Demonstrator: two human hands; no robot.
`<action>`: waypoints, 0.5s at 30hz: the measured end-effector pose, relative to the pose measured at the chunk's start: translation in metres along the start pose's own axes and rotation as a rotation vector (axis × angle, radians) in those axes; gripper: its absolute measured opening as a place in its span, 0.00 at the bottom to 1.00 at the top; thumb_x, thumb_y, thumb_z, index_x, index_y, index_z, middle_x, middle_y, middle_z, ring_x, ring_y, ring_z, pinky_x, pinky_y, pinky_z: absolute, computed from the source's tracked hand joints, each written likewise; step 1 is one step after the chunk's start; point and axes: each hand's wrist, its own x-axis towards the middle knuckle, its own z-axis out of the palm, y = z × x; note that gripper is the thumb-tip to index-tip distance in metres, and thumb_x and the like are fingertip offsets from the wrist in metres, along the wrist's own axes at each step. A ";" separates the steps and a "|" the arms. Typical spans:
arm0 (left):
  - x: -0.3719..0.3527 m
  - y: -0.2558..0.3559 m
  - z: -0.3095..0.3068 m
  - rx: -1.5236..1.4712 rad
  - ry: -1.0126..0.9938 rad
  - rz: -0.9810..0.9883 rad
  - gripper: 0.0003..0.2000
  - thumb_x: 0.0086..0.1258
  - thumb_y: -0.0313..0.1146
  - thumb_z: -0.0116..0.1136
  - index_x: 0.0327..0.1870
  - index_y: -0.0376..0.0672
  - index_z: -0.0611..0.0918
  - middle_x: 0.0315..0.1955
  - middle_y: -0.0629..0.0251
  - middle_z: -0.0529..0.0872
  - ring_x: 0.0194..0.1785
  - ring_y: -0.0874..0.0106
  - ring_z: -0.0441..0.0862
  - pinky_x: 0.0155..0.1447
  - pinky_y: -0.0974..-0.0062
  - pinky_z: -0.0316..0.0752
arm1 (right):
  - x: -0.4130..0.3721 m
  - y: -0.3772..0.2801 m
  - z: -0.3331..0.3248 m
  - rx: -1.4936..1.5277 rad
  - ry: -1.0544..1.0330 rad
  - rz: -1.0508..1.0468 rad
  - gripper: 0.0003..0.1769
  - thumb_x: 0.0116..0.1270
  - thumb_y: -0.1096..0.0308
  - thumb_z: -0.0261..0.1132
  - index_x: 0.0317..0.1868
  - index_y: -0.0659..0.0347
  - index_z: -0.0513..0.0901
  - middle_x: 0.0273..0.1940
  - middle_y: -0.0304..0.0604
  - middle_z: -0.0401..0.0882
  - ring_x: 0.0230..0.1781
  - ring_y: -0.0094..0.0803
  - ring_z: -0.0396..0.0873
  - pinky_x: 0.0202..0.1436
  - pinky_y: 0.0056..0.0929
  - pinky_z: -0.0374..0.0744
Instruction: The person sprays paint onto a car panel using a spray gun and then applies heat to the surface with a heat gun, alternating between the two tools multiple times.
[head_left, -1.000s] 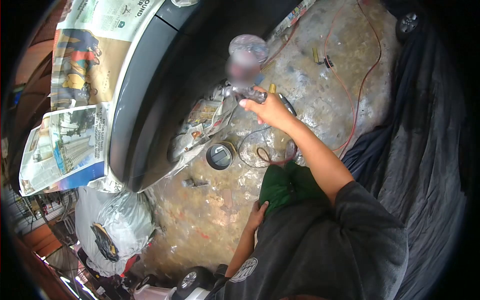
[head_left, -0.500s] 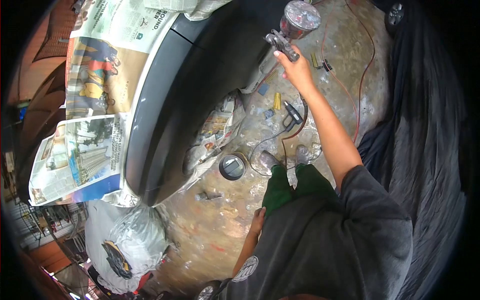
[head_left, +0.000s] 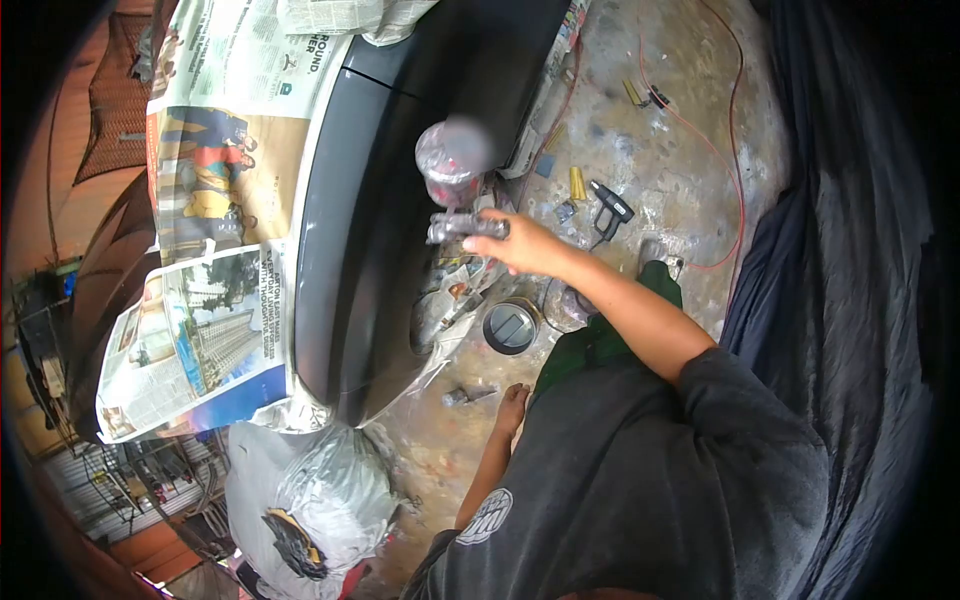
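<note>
My right hand (head_left: 515,243) is wrapped round the handle of a spray gun (head_left: 455,228), its round paint-spattered cup (head_left: 452,165) on top. The gun is held over the dark bumper (head_left: 375,180), near its lower edge; whether it touches cannot be told. The cup's top is blurred. My left hand (head_left: 513,408) hangs low by my left side with curled fingers, and anything inside them is hidden. Newspaper masking (head_left: 215,320) covers the area left of the bumper, and more crumpled newspaper (head_left: 440,310) fills the opening beneath it.
A dark-rimmed can (head_left: 510,327) stands on the stained floor near my feet. Further off lie a heat gun (head_left: 611,208), yellow pieces (head_left: 577,183) and a red hose (head_left: 690,125). A plastic-wrapped bundle (head_left: 335,490) sits at lower left, and dark sheeting (head_left: 850,300) hangs along the right.
My right hand has brought the spray gun left and nearer, from above the floor to over the bumper. The view has shifted, and my left hand appears slightly higher.
</note>
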 end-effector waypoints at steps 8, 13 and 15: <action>0.009 -0.010 -0.015 -0.181 -0.002 -0.242 0.29 0.80 0.47 0.58 0.69 0.30 0.76 0.63 0.46 0.84 0.68 0.59 0.80 0.72 0.69 0.70 | 0.036 0.009 -0.021 -0.179 0.207 -0.125 0.34 0.66 0.34 0.70 0.61 0.51 0.82 0.35 0.53 0.89 0.42 0.52 0.89 0.50 0.48 0.82; -0.001 -0.001 -0.018 -0.238 -0.046 -0.220 0.28 0.80 0.46 0.57 0.68 0.29 0.76 0.62 0.45 0.83 0.67 0.58 0.79 0.71 0.69 0.72 | 0.078 0.003 -0.088 -0.153 0.511 -0.225 0.36 0.66 0.33 0.69 0.61 0.52 0.82 0.34 0.58 0.88 0.42 0.55 0.89 0.49 0.48 0.83; -0.001 -0.009 -0.025 -0.122 -0.075 -0.131 0.28 0.80 0.46 0.57 0.68 0.28 0.76 0.61 0.44 0.84 0.66 0.58 0.80 0.70 0.67 0.72 | 0.095 0.001 -0.117 -0.141 0.636 -0.209 0.35 0.66 0.33 0.69 0.60 0.53 0.82 0.30 0.55 0.87 0.35 0.51 0.89 0.44 0.47 0.83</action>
